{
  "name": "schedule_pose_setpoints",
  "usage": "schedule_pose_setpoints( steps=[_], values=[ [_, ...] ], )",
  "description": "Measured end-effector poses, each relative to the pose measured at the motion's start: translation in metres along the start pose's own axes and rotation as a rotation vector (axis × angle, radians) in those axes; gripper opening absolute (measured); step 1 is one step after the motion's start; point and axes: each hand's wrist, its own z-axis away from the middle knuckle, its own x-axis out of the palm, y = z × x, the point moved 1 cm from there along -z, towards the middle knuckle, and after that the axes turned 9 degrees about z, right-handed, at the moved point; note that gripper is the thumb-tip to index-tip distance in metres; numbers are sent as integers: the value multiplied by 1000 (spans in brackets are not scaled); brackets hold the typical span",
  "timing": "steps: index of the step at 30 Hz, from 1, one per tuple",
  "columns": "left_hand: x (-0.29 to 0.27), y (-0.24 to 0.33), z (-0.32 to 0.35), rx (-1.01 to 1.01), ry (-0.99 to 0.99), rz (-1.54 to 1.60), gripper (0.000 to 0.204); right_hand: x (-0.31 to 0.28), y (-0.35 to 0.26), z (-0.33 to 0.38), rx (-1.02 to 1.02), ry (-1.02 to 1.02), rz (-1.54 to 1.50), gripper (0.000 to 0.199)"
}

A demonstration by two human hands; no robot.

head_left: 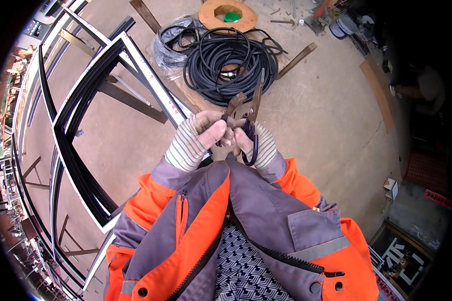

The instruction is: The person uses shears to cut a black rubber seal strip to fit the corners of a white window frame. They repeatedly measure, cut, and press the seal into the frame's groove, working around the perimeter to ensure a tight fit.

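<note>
Both my hands wear pale knit gloves with green stripes and meet in front of my chest. My right hand [258, 145] is closed round a pair of scissors [256, 103] with dark purple handles, their blades pointing away from me. Beside it, my left hand [198, 138] pinches a small dark piece [225, 118], whose kind I cannot make out. A brown, worn end [235, 103] shows just beyond the fingertips; whether it is held is unclear. Past the hands lies a large coil of black strip or hose [231, 65].
White-and-black frames [58, 125] rest on wooden supports at my left. An orange-brown ring [228, 15] with a green object in it and clear plastic wrap [172, 47] lie by the coil. A bucket [342, 26] stands far right, near a brown board [377, 90].
</note>
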Motion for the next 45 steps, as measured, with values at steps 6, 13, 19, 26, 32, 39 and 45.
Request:
schedule_pose_setpoints(
  steps=[6, 13, 19, 26, 32, 39, 45],
  values=[
    [-11, -7, 9, 115, 134, 314, 24, 14, -15, 6, 178, -230, -89, 40],
    [-11, -24, 11, 137, 362, 231, 20, 18, -17, 13, 232, -328, 59, 34],
    [-62, -14, -3, 280, 566, 284, 20, 16, -5, 9, 256, -284, 224, 25],
    [-171, 35, -38, 383, 709, 410, 19, -1, 21, 10, 382, -158, 413, 17],
    [-286, 57, -69, 346, 898, 324, 19, 24, 10, -15, 422, -198, 636, 19],
    [-388, 68, -148, 243, 950, 146, 19, 78, 1, -62, 577, -75, 620, 23],
    [-445, 82, -200, 253, 1002, -80, 24, 118, -1, -103, 569, -97, 566, 25]
  ],
)
